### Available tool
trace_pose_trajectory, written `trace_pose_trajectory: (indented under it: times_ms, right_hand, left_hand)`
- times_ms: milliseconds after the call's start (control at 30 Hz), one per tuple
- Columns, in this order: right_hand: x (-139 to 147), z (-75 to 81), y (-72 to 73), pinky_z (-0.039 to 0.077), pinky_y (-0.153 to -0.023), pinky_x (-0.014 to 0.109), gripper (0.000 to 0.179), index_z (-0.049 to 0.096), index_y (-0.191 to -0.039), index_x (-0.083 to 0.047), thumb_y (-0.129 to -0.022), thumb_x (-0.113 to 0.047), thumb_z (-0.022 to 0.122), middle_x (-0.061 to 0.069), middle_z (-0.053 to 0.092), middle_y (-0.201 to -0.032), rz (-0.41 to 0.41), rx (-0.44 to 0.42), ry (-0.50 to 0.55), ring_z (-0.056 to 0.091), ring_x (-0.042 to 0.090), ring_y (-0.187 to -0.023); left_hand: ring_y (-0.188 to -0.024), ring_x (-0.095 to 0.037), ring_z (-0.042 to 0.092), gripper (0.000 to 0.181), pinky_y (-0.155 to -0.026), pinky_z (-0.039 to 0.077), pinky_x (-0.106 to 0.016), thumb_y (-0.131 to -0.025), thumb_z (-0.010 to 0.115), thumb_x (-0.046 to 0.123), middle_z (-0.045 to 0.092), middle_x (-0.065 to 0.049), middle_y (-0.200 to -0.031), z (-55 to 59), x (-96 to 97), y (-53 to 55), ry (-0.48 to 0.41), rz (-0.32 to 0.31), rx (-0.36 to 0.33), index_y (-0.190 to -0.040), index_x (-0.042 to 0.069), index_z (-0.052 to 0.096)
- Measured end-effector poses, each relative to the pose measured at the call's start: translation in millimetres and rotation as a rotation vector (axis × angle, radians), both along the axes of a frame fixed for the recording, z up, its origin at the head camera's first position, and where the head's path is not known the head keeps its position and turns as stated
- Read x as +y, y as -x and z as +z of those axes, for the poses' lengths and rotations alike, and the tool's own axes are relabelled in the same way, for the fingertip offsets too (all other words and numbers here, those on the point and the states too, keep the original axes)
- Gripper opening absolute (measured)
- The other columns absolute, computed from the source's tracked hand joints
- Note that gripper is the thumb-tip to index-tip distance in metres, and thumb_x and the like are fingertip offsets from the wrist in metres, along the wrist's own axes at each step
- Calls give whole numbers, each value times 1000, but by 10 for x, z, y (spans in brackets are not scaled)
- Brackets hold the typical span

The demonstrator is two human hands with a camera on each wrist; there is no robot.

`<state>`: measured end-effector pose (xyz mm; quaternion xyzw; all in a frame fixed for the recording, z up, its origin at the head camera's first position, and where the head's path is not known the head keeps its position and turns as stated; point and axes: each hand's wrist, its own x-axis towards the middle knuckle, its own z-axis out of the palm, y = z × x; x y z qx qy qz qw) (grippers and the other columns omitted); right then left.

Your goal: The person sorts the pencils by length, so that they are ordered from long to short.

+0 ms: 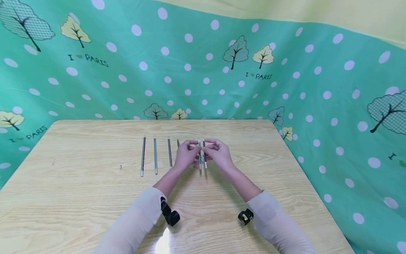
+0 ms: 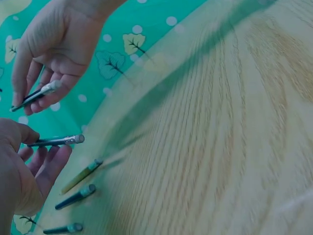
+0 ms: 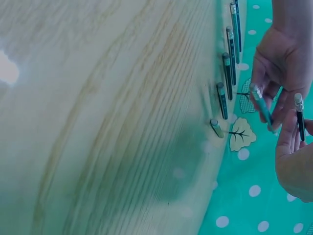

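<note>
Raised over the table, my left hand (image 1: 186,155) pinches a teal pencil (image 3: 262,108) between thumb and fingers, eraser end toward me. Close beside it, my right hand (image 1: 221,155) pinches a dark pencil (image 1: 205,157), also eraser end toward me. The two pencils stand side by side with a narrow gap, seen end-on in the left wrist view. On the table to the left lie a dark pencil (image 1: 143,157), a teal pencil (image 1: 155,156) and another dark pencil (image 1: 169,152). My left hand partly hides further pencils, among them a yellowish one (image 3: 216,128).
The light wooden table (image 1: 95,211) carries a tiny dark speck or mark (image 1: 121,167) left of the pencil row. A green dotted cloth (image 1: 190,70) hangs behind and along the right side. Each forearm wears a black wrist camera (image 1: 171,216).
</note>
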<state>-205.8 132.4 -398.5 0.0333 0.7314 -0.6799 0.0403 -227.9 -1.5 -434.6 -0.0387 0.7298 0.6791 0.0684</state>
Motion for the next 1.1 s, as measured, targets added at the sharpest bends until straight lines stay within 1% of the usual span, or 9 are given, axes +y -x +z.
trace_pose_trajectory:
  times_ms: [167, 300, 433, 567, 667, 800, 933, 1100]
  right_hand:
    - [37, 27, -4, 58, -70, 31, 39, 58, -121, -6, -83, -2, 65, 2, 64, -84, -7, 5, 24, 64, 17, -69]
    - [65, 36, -2, 58, -71, 30, 38, 58, -121, -8, -84, -2, 64, 2, 64, -85, -9, -3, 32, 64, 14, -68]
    - [95, 42, 9, 58, -71, 30, 37, 58, -121, -9, -84, -3, 64, 1, 64, -84, -25, -6, 31, 65, 16, -69]
    - [123, 55, 28, 58, -72, 30, 39, 57, -122, -7, -85, -4, 65, 0, 64, -82, -29, -4, 28, 66, 18, -71]
    - [149, 69, 46, 58, -72, 29, 41, 56, -124, -6, -85, -4, 65, -1, 64, -83, -36, 0, 23, 66, 21, -75]
    - [195, 88, 71, 57, -70, 27, 40, 56, -124, -7, -85, -5, 65, -1, 63, -83, -58, 2, 17, 65, 25, -78]
    - [247, 93, 98, 57, -69, 25, 38, 56, -123, -9, -86, -6, 64, -2, 62, -84, -68, -5, 1, 64, 19, -75]
    - [304, 91, 133, 57, -69, 25, 37, 57, -122, -10, -86, -6, 64, -2, 62, -84, -84, -1, 3, 63, 13, -69]
  left_hand:
    - [-63, -17, 65, 33, -62, 59, -38, -88, 63, 16, 59, -8, -88, -11, 127, 76, 4, -2, 6, -121, 13, 58]
    - [-64, -18, 65, 34, -62, 59, -36, -88, 63, 16, 62, -10, -93, 3, 211, 124, 8, 15, 1, -121, 14, 58]
    - [-66, -18, 64, 32, -62, 59, -34, -89, 61, 14, 62, -13, -96, -9, 278, 170, -10, 27, -5, -121, 12, 58]
    - [-66, -17, 63, 33, -60, 59, -32, -89, 61, 13, 61, -13, -95, -52, 327, 202, -20, 33, -16, -121, 11, 57]
    - [-66, -20, 65, 34, -60, 59, -33, -88, 62, 15, 62, -13, -95, -82, 347, 218, -12, 32, -14, -121, 9, 56]
    - [-70, -25, 67, 34, -61, 59, -36, -88, 63, 16, 62, -14, -96, -101, 344, 240, 4, 37, -13, -121, 8, 56]
    - [-73, -26, 66, 32, -61, 59, -37, -88, 62, 16, 61, -13, -95, -104, 321, 265, 22, 55, -13, -120, 9, 56]
    - [-74, -21, 63, 33, -61, 59, -35, -89, 62, 16, 58, -11, -95, -109, 314, 293, 21, 59, -30, -120, 10, 56]
